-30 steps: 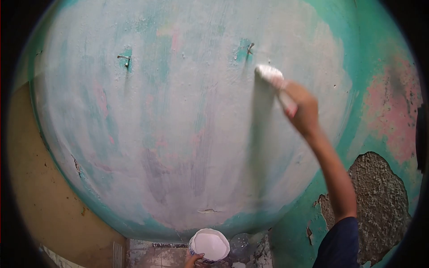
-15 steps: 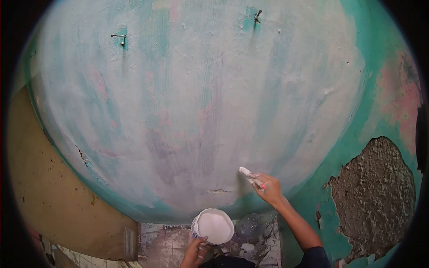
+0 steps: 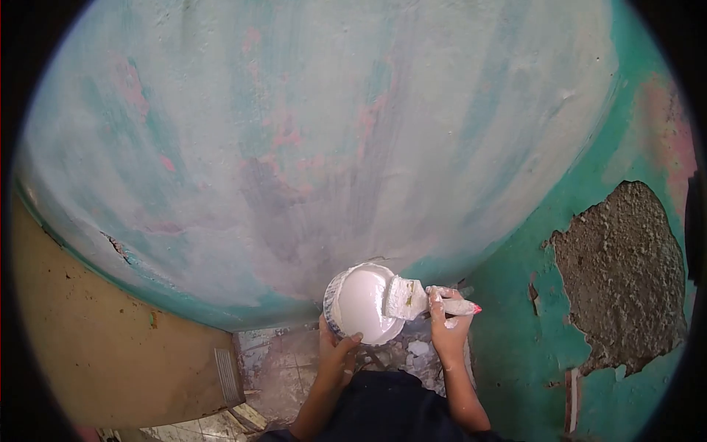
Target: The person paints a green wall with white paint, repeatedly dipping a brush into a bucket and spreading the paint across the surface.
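Fingers (image 3: 435, 299) on brush (image 3: 407, 297), now at bucket (image 3: 329, 303)

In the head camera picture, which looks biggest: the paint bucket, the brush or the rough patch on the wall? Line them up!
1. rough patch
2. paint bucket, though it seems nearer the camera than the wall, which may flatter it
3. brush

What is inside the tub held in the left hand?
White paint fills the tub in the left hand. The brush in the right hand lays its bristles over the right rim. The paint covers the tub's bottom.
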Demonstrator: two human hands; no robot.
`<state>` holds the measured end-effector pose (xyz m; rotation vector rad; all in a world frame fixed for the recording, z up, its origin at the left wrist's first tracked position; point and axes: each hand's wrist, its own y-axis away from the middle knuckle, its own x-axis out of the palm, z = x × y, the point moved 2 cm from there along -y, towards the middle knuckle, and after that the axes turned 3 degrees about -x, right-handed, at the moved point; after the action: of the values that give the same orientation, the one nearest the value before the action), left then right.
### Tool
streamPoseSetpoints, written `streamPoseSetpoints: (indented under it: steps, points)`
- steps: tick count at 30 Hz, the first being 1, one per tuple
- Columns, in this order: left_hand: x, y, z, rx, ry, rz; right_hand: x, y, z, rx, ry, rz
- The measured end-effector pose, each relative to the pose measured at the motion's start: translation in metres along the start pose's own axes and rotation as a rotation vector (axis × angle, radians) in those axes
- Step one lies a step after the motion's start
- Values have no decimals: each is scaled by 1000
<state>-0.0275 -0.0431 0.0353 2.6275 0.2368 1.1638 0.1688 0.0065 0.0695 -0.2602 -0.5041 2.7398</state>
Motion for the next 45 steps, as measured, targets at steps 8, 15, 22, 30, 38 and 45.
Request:
streamPoseSetpoints:
  steps: [8, 15, 22, 30, 38, 45]
  points:
    - [-39, 4, -37, 63, -100, 59, 62, 28, 7, 3, 90, 117]
    - [-77, 3, -62, 22, -130, 50, 93, 60, -13, 201, -95, -41]
    - [-93, 9, -83, -94, -101, 91, 116, 92, -33, 606, -703, -304]
    - [-111, 17, -85, -81, -106, 109, 130, 122, -67, 711, -1189, -337]
    - [-125, 31, -80, -22, -91, 77, 132, 123, -76, 801, -1233, -283]
    - [-128, 52, -79, -2, -22, -14, 115, 123, -111, 878, -1115, -250]
